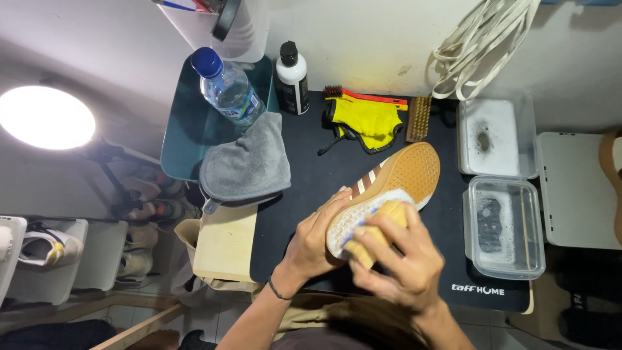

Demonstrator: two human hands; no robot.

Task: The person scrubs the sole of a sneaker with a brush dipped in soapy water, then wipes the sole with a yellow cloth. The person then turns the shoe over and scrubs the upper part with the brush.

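Observation:
My left hand (315, 243) grips a tan sneaker (402, 174) with white side stripes, held on its side so the gum sole faces up above a black mat (304, 188). My right hand (405, 259) is closed on a wooden-backed brush (379, 223) pressed against the heel end of the sole, where white foam shows. A black band circles my left wrist.
A clear tub of soapy water (504, 228) and its lid (495, 136) lie right of the shoe. Behind it are a yellow cloth (369, 122), two brushes (418, 118), a black-and-white bottle (293, 81), a water bottle (227, 87), a grey towel (246, 165) and a wooden box (225, 243).

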